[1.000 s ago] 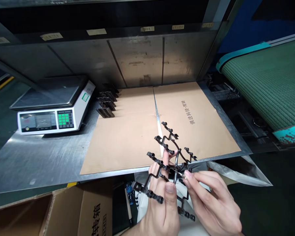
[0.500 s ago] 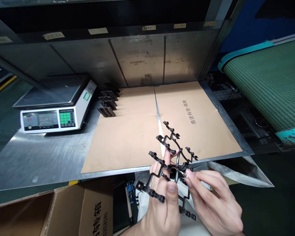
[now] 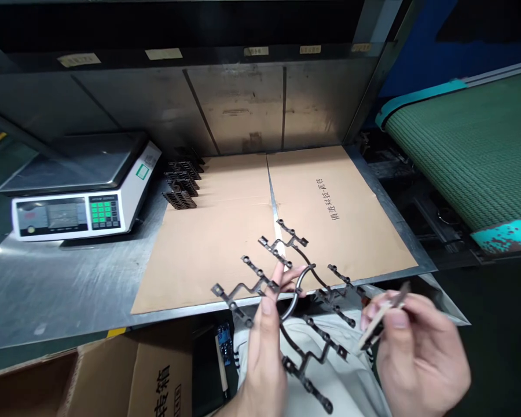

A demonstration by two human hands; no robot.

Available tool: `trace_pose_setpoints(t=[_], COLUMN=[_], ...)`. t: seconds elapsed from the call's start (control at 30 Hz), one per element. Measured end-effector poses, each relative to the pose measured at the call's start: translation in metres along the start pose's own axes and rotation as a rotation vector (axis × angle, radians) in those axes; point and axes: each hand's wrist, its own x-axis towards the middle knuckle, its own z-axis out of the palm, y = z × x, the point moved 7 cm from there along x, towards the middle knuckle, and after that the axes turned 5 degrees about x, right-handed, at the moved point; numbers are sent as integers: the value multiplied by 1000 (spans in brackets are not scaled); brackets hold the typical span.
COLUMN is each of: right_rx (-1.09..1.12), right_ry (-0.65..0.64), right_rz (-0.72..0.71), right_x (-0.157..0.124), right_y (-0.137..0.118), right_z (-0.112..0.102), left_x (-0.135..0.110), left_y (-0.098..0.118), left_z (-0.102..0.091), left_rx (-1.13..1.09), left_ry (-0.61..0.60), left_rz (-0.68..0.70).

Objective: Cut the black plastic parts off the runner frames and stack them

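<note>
Two hands: the left hand (image 3: 264, 362) stands upright, thumb and fingers parted around the black moulded frame (image 3: 325, 341), pinching a bar beside its ring. The right hand (image 3: 419, 359), well apart on the right, has thumb and fingers pressed together on a slim tool (image 3: 384, 315), too blurred for its kind to be told.

Just changed: the right hand has drawn away from the frame towards the right, taking the slim tool with it.

Result: only the left hand touches the frame, leaving its near side free of fingers.

Frame's look: stepped, zigzag arms carry rows of small round lugs, joined by thin curved runners and a ring; no break shows.

Frame's place: held in the air across the near edge of a flattened cardboard sheet (image 3: 226, 249), its far arms over the sheet and its near arms over white cloth (image 3: 356, 385).

Far left of sheet: a row of stacked black frames (image 3: 180, 200).

Left of sheet: an electronic scale (image 3: 69, 214) on a steel table (image 3: 65, 284).

Right: a green conveyor belt (image 3: 473, 145).

Near left: an open cardboard box (image 3: 130, 382).
</note>
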Motion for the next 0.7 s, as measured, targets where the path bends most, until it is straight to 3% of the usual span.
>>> trace_pose_setpoints(t=[0.1,0.27,0.47,0.7], right_rx=[196,146,168,146], right_ry=[137,39,-18,-70], right_rz=[351,665,814,840], right_x=[13,21,1,-5], right_y=[22,56,75,75], right_z=[-16,-23,-17,-11], left_x=[7,15,20,23], left_y=[-6,-3,2,-3], left_z=[-2,-3,5,12], left_rx=[-228,-422,-586,-699], left_ry=[36,72,-5,-62], left_rz=[-132,-248,-369,-485])
